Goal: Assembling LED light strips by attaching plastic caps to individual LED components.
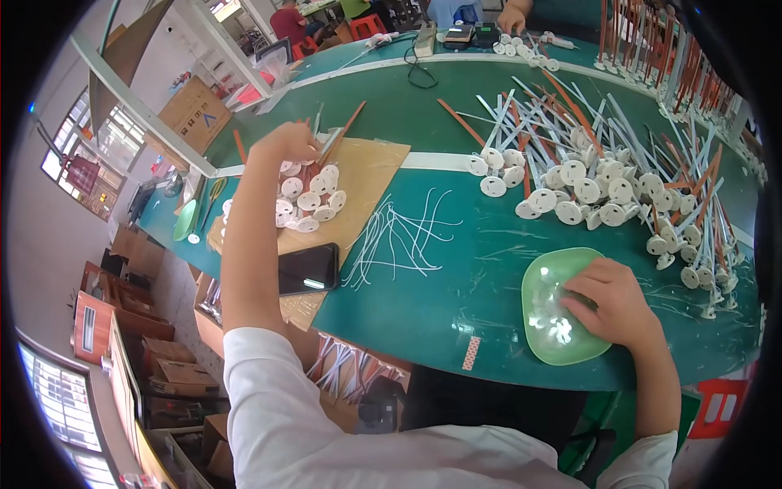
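Observation:
My left hand [285, 143] reaches out over a brown cardboard sheet [371, 167] and closes on one white round-based part with an orange and white strip among several such parts [314, 196] lying there. My right hand [611, 300] rests in a pale green plastic dish [544, 281] near the table's front edge, fingers curled down onto small shiny pieces [554, 326] in it; what the fingers hold is hidden.
A black phone [308, 269] lies at the cardboard's near corner. Loose white strips [399, 232] are spread on the green table [456, 301]. A big heap of white discs with orange and white strips [603, 175] fills the right. Another person's hand [511, 18] works at the far edge.

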The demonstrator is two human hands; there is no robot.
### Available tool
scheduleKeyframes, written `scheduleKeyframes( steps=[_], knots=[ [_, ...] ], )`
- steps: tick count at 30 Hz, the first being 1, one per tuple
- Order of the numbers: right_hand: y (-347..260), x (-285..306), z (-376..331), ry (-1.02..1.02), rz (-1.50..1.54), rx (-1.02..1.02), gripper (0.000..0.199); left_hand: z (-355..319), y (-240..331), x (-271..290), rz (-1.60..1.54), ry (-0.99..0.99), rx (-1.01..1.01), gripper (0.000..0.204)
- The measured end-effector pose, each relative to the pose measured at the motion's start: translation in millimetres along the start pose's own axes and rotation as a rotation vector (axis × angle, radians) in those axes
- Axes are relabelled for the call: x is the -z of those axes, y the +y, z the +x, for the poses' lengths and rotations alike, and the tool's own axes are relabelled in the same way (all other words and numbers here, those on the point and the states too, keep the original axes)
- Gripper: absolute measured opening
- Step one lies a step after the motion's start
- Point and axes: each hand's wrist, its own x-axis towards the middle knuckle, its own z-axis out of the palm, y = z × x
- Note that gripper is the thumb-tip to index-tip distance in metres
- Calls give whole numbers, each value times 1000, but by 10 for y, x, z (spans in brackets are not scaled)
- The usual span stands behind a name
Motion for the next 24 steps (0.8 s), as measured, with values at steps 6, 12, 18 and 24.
scheduleKeyframes(
  steps=[6, 12, 18, 24],
  knots=[
    [17, -5, 20, -10, -1, -49, 25, 263, 28, 55, 80, -163, 97, 33],
    [17, -37, 64, -12, -4, -32, 25, 14, 387, 37, 143, -10, 149, 44],
    [-67, 120, 95, 83, -86, 40, 24, -306, 300, -280, 78, 338, 100, 36],
    [-496, 373, 832, -88, -124, 246, 23, -286, -275, -273, -302, 103, -48, 55]
  ],
)
